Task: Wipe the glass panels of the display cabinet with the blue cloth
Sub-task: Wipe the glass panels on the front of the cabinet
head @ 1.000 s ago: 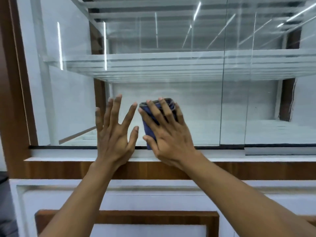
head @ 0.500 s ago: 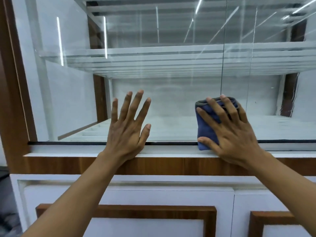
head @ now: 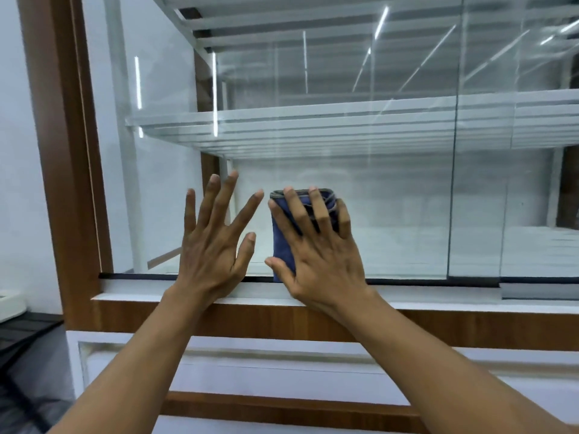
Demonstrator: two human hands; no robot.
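Blue cloth (head: 282, 242) on glass panel (head: 394, 214), bottom edge

Lettering, labels, brands, numbers, signs: we read none on the display cabinet (head: 74, 158), and none on the blue cloth (head: 282, 242) against its glass.
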